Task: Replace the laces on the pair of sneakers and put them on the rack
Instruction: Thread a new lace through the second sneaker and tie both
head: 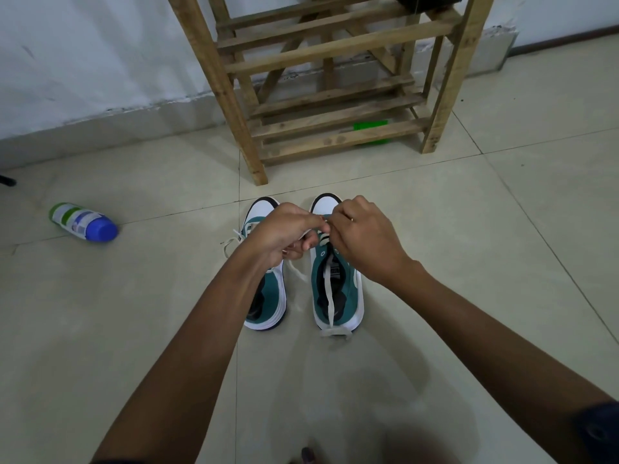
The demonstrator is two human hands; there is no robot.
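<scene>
tiled floor (pixel 435 296) | both hands pinch lace (pixel 330 296) over right sneaker (pixel 355 296)

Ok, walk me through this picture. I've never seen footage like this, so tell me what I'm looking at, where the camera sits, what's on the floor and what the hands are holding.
There is no machine here. One wide-angle camera sits on a person's head, looking forward and down, so the two bare arms reaching in from the bottom are that person's own.

On the tiled floor stand two green-and-white sneakers side by side, toes pointing away: the left sneaker and the right sneaker. The left hand and right hand meet above the right sneaker's front and pinch a pale lace, whose loose end trails back over the heel onto the floor. Another lace lies loose beside the left sneaker.

Behind them stands a wooden rack against the wall, with something green under it. A bottle with a blue cap lies on its side at left.
</scene>
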